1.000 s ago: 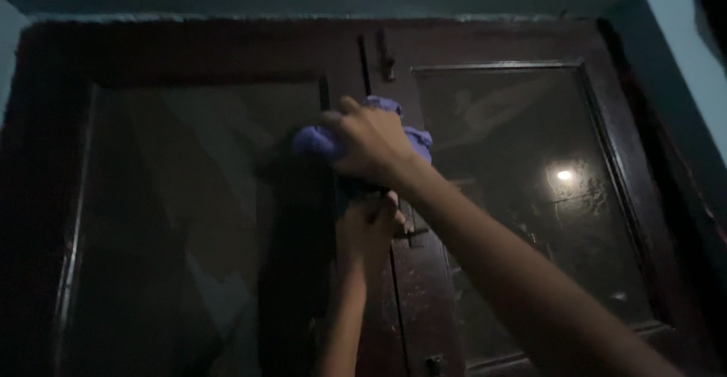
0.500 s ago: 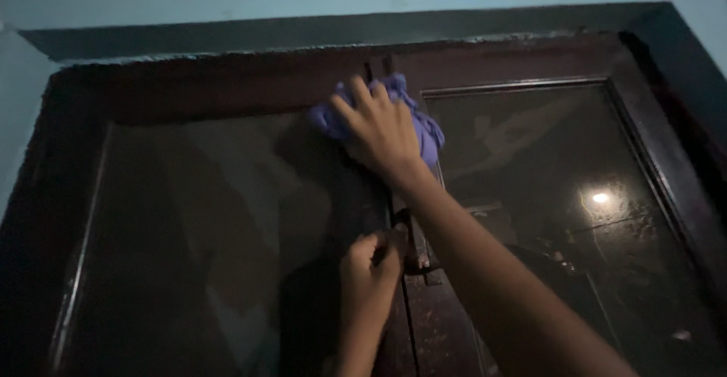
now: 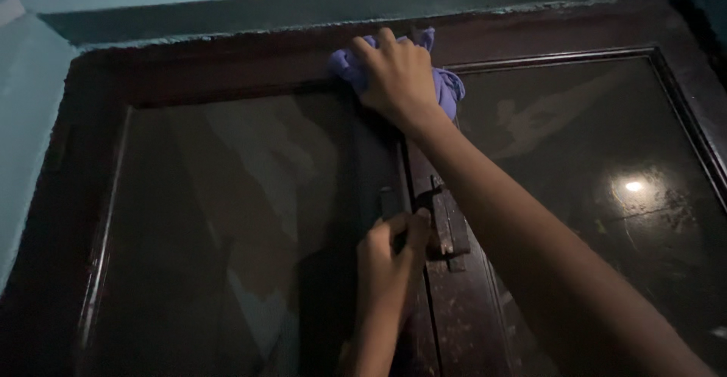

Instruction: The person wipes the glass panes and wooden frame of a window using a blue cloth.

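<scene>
A hand presses a purple cloth (image 3: 447,89) to the top rail of a dark wooden double window, higher on the frame than half a second ago.

From left: the teal wall (image 3: 30,119) borders the dark frame (image 3: 98,74), then comes the left glass pane (image 3: 227,218). At the centre stile the left hand (image 3: 386,259) rests with fingers curled together against the metal latch (image 3: 447,225), seemingly steadying the leaf. Above it the right hand (image 3: 394,78) lies flat over the cloth, fingers together and pressing it where the stile meets the top rail; the wiping has climbed from mid-stile to the upper edge. Little room remains above, only the frame lip and wall. To the right, the smeared right pane (image 3: 606,172) with its reflected lamp offers open surface.
</scene>
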